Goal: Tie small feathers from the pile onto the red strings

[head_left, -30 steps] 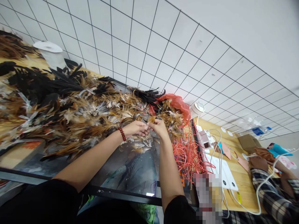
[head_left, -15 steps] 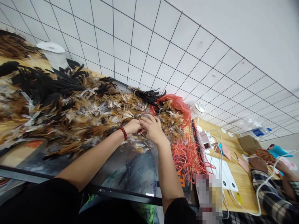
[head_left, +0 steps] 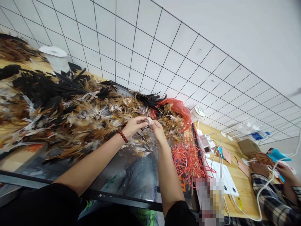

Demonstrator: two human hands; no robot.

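Observation:
My left hand (head_left: pixel 133 128), with a dark red bead bracelet (head_left: pixel 123 136) at its wrist, has thumb and fingers closed on a small whitish-pink bit, which looks like the pale end of a feather bunch (head_left: pixel 149 121). Pinching the same bit from the other side is my right hand (head_left: pixel 158 131). Just below the hands, brown and grey feathers (head_left: pixel 144 142) lie over the glass top; whether they join the held end I cannot tell. A thick heap of brown feathers (head_left: pixel 94 122) spreads to the left, with black feathers (head_left: pixel 47 83) behind it.
A red plastic bag (head_left: pixel 180 108) lies behind my right hand, and tangled red strings (head_left: pixel 185 158) lie to its right. Further right are a charger with cables (head_left: pixel 205 142) and a white power strip (head_left: pixel 225 175). A white roll (head_left: pixel 55 58) stands back left. Another person's hands (head_left: pixel 260 168) work far right.
My hands have drawn slightly apart, from overlapping to facing each other, and the pale end between the fingertips now shows. The view has shifted slightly.

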